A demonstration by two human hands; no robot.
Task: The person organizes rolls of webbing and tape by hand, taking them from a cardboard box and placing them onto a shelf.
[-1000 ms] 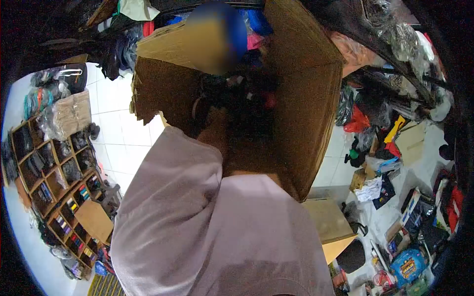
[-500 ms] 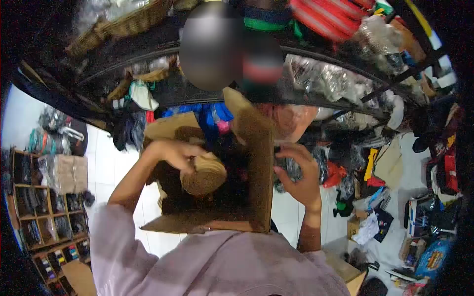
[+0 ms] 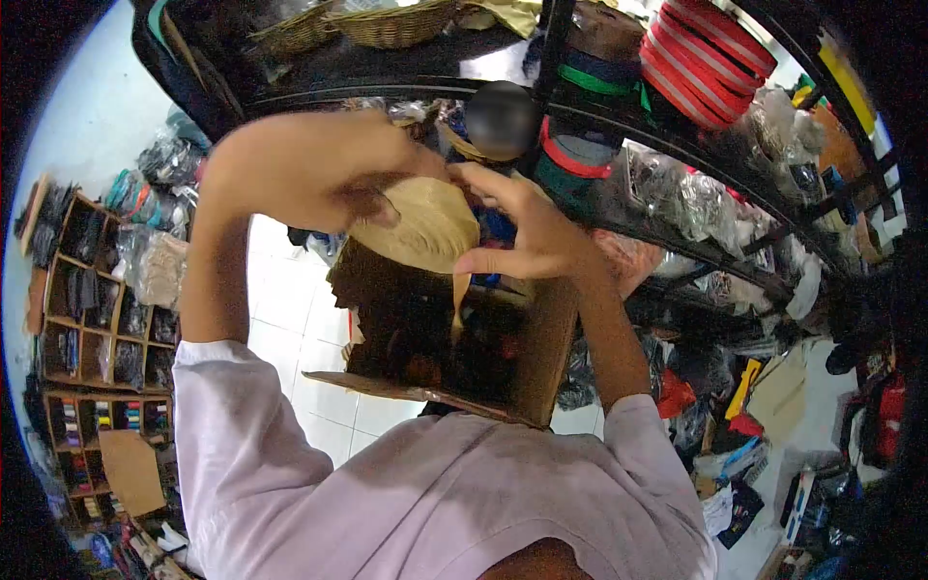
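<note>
A roll of tan ribbon-like strap (image 3: 420, 227) is held up over the cardboard box (image 3: 551, 353). My left hand (image 3: 319, 164) is closed round its left side, the fingertips partly hidden. At its right edge, my right hand (image 3: 527, 227) has the thumb against the lower rim and the fingers by the upper rim. A loose tail of the strap (image 3: 459, 304) hangs from the roll into the box. The box stands with its top flaps apart against my front; its inside is dark and its contents cannot be made out.
Black metal shelving ahead carries wicker baskets (image 3: 396, 21), a red-and-grey striped roll (image 3: 706, 63) and plastic-wrapped goods (image 3: 696, 203). On the left stands a wooden cubbyhole rack (image 3: 111, 329). Bags and cloth lie on the white floor (image 3: 309, 353) at the right.
My left hand has raised the roll from inside the box to above it. My right hand has moved from beside the box to the roll's right edge. The view has shifted.
</note>
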